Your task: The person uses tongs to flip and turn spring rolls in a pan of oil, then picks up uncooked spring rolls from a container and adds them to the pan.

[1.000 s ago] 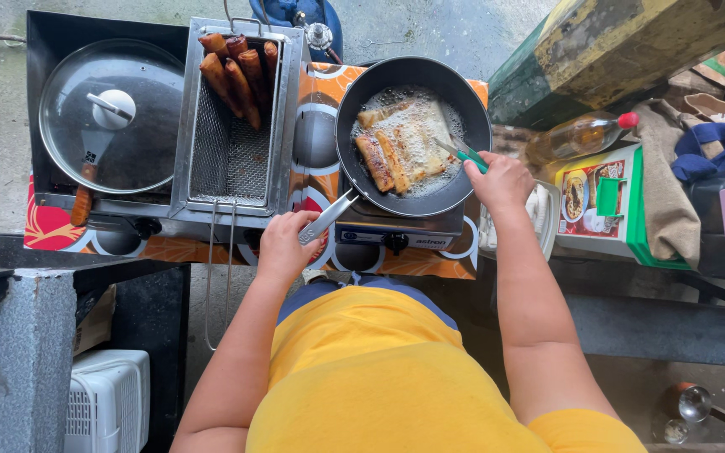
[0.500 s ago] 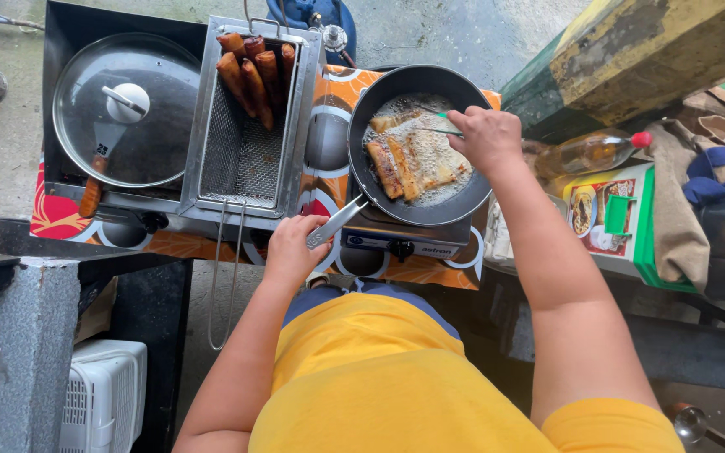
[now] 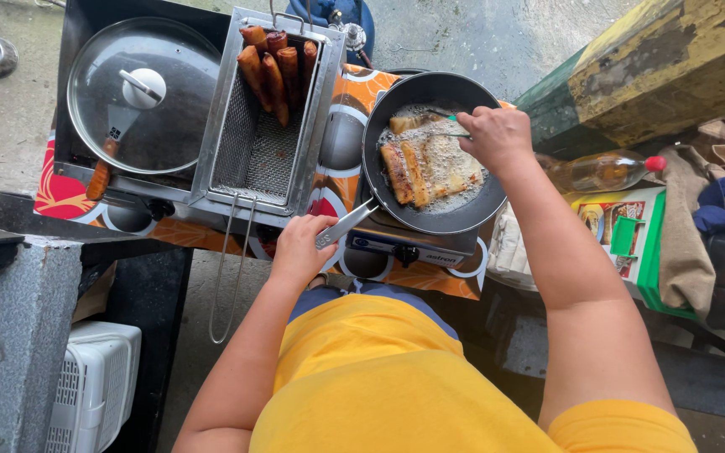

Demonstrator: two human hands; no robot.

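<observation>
A black frying pan (image 3: 463,220) sits on a small gas stove (image 3: 417,247), with several golden rolls (image 3: 413,172) frying in bubbling oil. My left hand (image 3: 299,249) grips the pan's metal handle (image 3: 346,225) at the near left. Over the pan's far side, my right hand (image 3: 494,134) holds thin metal tongs (image 3: 446,122) with a green grip, their tips among the rolls. To the left stands a steel mesh draining basket (image 3: 255,151) holding several browned rolls (image 3: 274,67) at its far end.
A glass lid (image 3: 140,92) covers a pot at far left. An oil bottle (image 3: 602,172) with a red cap lies right of the stove, beside a green printed box (image 3: 627,231) and cloths. A white plastic crate (image 3: 94,382) sits low on the left.
My right hand has moved from the pan's right rim to over its far side, bringing the tongs into the rolls. My left hand has stayed on the handle.
</observation>
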